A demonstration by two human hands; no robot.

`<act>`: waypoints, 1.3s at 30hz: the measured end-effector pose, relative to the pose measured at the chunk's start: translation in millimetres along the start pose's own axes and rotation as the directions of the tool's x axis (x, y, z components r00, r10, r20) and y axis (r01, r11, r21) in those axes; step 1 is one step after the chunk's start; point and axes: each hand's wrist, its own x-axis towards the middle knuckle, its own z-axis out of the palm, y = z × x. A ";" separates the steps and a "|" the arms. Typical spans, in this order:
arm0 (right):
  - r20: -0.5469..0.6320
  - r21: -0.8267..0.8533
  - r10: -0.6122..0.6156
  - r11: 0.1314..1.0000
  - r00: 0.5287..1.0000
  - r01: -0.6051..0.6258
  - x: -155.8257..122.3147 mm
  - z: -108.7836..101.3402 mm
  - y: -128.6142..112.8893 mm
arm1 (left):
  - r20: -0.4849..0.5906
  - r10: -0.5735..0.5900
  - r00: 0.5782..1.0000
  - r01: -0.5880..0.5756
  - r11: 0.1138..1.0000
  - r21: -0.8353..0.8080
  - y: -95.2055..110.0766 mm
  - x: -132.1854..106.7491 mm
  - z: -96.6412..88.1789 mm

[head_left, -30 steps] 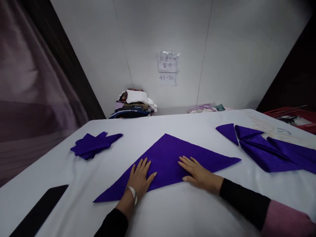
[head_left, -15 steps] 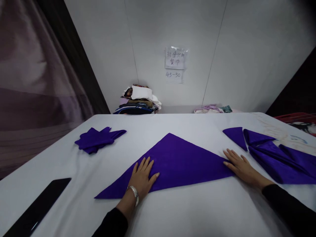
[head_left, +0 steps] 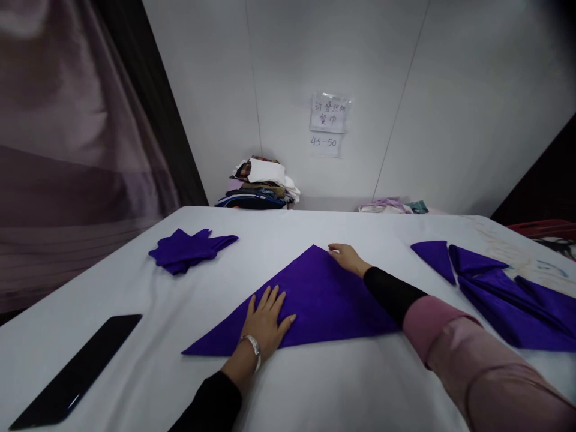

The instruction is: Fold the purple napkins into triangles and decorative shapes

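A purple cloth napkin point(head_left: 324, 300), folded into a triangle, lies on the white-covered table with its point away from me. My left hand point(head_left: 265, 324) rests flat on the napkin's left half, fingers spread, a silver band at the wrist. Over at the upper right edge, close to the top corner, is my right hand point(head_left: 346, 257). Its fingers are bent, with a small gap between thumb and forefinger. My right forearm covers the napkin's right corner.
A folded purple cloth point(head_left: 189, 249) lies back left, and more purple folded cloth point(head_left: 508, 294) is at the right. A black flat slab point(head_left: 76, 372) sits front left. Behind the table are a clothes pile point(head_left: 261, 183), some fabric point(head_left: 389, 206) and a wall sign point(head_left: 329, 114).
My right hand has left the napkin's right corner and moved up and left to near its top corner. My left hand stays flat on the cloth. The view has shifted slightly.
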 end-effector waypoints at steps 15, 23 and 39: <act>-0.065 -0.182 -0.036 0.983 0.997 0.024 51.9 39.7 1.1 | -0.002 -0.018 1.000 0.018 1.000 -0.005 -0.3 -1.5 1.5; 0.036 -0.178 -0.133 0.975 0.990 0.137 47.8 49.1 -5.5 | -0.017 -0.026 1.000 0.027 0.999 0.030 -1.2 -3.2 4.8; 0.214 -0.098 -0.367 0.914 0.905 0.394 -1.6 44.3 -50.8 | 0.015 -0.038 0.999 0.038 0.999 -0.017 1.1 -3.1 0.4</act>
